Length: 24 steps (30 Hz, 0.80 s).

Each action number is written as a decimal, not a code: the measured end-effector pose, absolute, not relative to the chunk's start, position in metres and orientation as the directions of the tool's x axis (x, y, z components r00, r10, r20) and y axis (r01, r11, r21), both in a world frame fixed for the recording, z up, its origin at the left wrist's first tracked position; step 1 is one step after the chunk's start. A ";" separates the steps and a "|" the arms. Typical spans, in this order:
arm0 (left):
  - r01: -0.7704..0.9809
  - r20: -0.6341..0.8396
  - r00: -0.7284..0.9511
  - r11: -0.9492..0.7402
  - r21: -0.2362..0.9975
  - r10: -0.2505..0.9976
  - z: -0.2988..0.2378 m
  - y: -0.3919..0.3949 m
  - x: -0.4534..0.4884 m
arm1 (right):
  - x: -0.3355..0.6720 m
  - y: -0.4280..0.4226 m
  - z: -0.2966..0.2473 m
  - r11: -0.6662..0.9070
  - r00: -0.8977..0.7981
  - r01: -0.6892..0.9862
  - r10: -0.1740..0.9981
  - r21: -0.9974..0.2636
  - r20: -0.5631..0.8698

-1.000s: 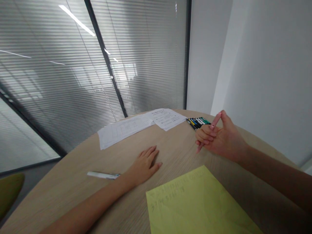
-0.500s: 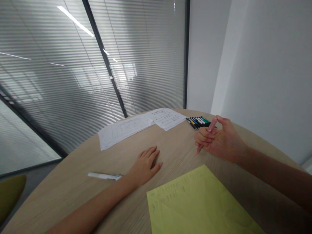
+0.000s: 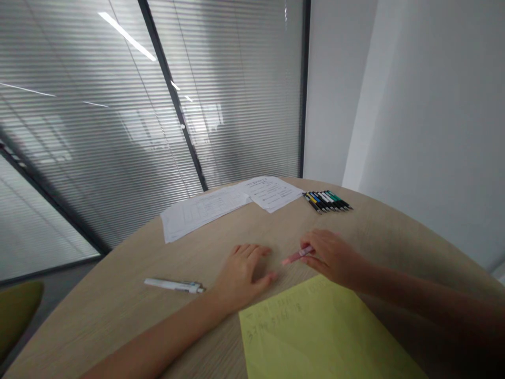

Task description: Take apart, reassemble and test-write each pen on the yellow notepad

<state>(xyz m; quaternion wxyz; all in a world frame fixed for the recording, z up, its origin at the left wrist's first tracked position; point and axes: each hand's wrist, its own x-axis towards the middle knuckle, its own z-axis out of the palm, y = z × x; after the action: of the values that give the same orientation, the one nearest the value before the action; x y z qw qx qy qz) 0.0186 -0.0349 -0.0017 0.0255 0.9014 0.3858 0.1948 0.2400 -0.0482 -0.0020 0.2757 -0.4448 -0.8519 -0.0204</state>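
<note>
Near the far edge of the sheet [image 3: 315,339], the right hand [image 3: 334,258] grips a pink pen [image 3: 294,257], likely light, stiff, best pinched mid-barrel; the left hand [image 3: 241,278] has fingers apart.

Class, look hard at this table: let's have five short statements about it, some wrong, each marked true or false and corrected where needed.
1. The right hand holds a pink pen. True.
2. The left hand grips a white pen. False: that pen lies on the table, and the left hand holds nothing visible.
3. The row of pens lies right of the white papers. True.
4. The yellow sheet is blank. False: it bears handwriting.
5. The white papers carry print or lines. True.
</note>
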 end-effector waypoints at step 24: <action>0.558 0.535 0.540 -0.752 0.350 0.650 -0.009 -0.018 0.009 | 0.272 0.006 -0.021 0.264 -0.321 0.536 0.942 -0.802 0.096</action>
<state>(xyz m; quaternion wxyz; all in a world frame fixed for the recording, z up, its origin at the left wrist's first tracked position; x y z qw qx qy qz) 0.0095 -0.0180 -0.0094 0.0686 0.8748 0.3451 0.3329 0.2722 0.0057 -0.0215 0.2971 -0.5015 -0.7373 0.3415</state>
